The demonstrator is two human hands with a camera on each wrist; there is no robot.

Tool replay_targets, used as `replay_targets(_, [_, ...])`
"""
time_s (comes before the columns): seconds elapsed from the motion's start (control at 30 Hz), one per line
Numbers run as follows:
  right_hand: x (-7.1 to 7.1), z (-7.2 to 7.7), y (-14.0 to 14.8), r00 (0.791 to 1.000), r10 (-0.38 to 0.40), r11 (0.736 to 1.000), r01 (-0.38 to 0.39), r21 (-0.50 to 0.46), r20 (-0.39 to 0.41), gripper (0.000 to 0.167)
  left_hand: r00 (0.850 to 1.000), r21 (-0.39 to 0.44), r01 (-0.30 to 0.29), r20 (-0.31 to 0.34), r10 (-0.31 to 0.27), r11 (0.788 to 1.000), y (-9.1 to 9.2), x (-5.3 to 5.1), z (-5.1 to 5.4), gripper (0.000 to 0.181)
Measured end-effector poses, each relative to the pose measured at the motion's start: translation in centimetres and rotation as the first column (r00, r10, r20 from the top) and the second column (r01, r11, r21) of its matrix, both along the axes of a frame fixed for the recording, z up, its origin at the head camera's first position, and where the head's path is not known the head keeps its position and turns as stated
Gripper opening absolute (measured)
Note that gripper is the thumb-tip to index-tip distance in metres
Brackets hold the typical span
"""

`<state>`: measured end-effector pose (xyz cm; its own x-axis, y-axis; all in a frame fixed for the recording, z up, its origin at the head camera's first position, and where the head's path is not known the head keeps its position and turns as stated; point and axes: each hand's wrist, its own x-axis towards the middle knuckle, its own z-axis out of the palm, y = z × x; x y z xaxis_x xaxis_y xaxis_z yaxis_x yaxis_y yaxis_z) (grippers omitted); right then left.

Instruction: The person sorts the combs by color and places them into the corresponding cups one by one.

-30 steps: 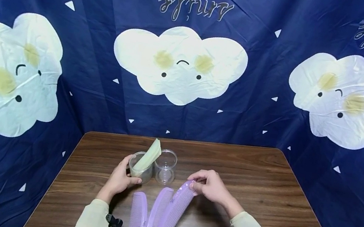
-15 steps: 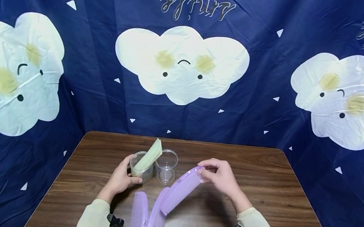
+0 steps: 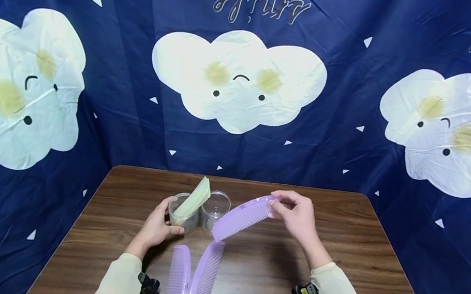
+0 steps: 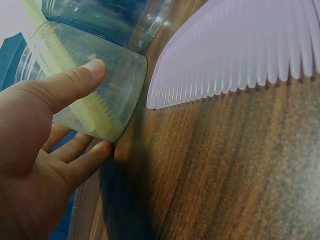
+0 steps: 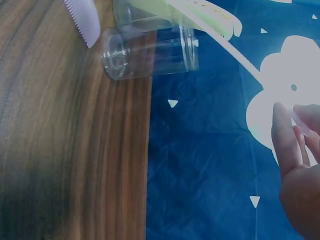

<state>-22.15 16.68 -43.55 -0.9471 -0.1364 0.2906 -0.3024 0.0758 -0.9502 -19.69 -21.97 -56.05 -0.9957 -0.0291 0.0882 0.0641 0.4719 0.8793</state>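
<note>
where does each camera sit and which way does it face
Head: worn on the head, facing forward and down at the table and blue backdrop; left hand, right hand and sleeves show.
Left wrist: worn there, facing the clear cup the left hand holds; only that hand shows.
Right wrist: worn there, looking across table and backdrop; part of the right hand shows.
Shared by both wrist views: that cup.

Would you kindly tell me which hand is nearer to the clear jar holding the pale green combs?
Left: the left hand grips that jar, while the right hand is off to its right, past the other jar, holding a purple comb.
</note>
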Motion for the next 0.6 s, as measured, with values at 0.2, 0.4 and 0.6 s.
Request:
replay_targets(0.2, [-0.6,0.6,-0.2,0.997,-0.07,0.995,0.068,-0.076,-0.028,0.021,1.0,-0.008,0.004,0.01,-0.004,1.0,-0.1,-0.1,0.2,0.1])
replay_targets(0.4, [-0.9,1.3,-0.4,0.994,-0.101,0.991,0.096,-0.089,-0.05,0.021,0.999,0.011,0.003,0.036,-0.003,1.0,-0.2,-0.2,0.4,0.099])
replay_targets(0.6, [-1.3,2.1,-0.7,0.988,-0.13,0.991,0.126,-0.053,-0.084,0.022,0.999,0.011,0.009,0.039,-0.01,1.0,-0.2,-0.3,0.1,0.1])
